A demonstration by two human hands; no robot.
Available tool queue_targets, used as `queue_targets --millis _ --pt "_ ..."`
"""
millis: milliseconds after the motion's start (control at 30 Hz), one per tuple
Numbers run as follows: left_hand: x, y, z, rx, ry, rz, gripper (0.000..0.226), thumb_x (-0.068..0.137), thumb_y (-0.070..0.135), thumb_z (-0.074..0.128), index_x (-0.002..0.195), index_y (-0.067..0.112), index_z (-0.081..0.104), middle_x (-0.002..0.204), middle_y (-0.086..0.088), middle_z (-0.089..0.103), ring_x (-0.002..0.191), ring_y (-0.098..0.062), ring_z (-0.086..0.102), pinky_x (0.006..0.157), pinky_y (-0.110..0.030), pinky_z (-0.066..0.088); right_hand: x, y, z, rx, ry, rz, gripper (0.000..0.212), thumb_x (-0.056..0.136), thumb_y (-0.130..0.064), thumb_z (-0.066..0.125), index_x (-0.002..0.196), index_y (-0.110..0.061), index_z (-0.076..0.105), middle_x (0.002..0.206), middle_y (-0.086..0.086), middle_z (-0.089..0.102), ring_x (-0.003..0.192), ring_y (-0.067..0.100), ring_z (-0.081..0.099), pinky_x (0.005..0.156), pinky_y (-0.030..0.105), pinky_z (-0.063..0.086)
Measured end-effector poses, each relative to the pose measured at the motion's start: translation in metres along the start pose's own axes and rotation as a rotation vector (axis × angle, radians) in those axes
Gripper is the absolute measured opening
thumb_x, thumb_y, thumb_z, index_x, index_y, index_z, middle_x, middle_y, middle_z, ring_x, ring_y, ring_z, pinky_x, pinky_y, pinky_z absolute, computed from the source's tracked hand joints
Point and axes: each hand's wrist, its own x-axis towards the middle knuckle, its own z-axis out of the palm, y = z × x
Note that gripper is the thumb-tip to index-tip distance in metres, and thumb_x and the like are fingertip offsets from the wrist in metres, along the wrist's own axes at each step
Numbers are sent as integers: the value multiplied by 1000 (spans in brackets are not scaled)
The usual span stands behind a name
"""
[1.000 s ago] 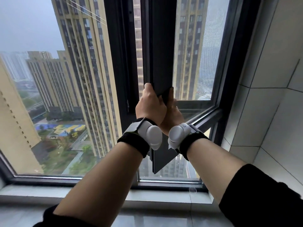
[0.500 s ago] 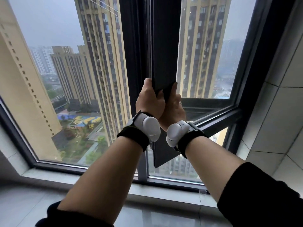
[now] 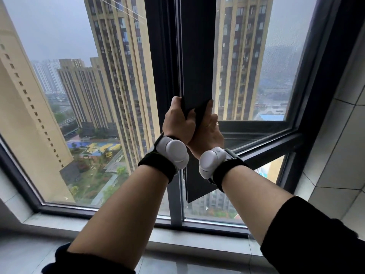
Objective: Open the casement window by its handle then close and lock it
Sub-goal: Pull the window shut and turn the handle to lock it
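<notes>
The dark casement sash (image 3: 197, 56) stands open, turned edge-on to me in the middle of the window. My left hand (image 3: 177, 123) wraps its left side and my right hand (image 3: 207, 133) wraps its right side, both closed on the sash edge at handle height. A dark strip between my palms may be the handle (image 3: 199, 115); my hands hide most of it. Both wrists carry white trackers on black bands. Just left of the sash runs the dark vertical mullion (image 3: 160, 56).
A large fixed pane (image 3: 69, 95) fills the left, with tower blocks far below outside. A grey stone sill (image 3: 98, 230) runs under the frame. A tiled wall (image 3: 335, 155) closes the right side, close to the open sash's hinge side.
Both hands keep the same grip on the sash edge. The view has swung and risen, and the slit of daylight between sash and mullion has narrowed.
</notes>
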Motion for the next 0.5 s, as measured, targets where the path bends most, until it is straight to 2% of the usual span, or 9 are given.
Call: queue_targets --millis 167,267,367,500 --pt "18 -15 -1 -27 -16 -12 22 85 16 54 103 6 47 89 -6 57 92 -35 59 82 -46 50 17 -5 22 -81 -16 -22 92 74 -56 25 148 -11 -7 145 16 25 114 31 50 84 43 49" --pt "31 -26 0 -13 -20 -12 23 86 18 54 104 6 47 90 -6 58 88 -31 58 74 -36 47 28 -9 36 -118 -5 -12 93 70 -56 20 148 -11 -5 146 16 24 111 31 51 79 42 50" --pt "46 -40 0 31 -19 -7 23 87 21 53 105 7 47 86 -1 54 78 -23 49 65 -24 31 40 -14 55 -147 5 -1 95 65 -55 14 148 -11 -2 149 15 22 110 32 51 76 42 50" --pt "53 -45 2 -23 -18 20 21 86 16 54 103 5 47 84 -1 52 80 -26 52 68 -28 37 47 -15 61 -148 7 17 93 71 -56 16 148 -10 -4 148 16 23 113 31 49 76 43 50"
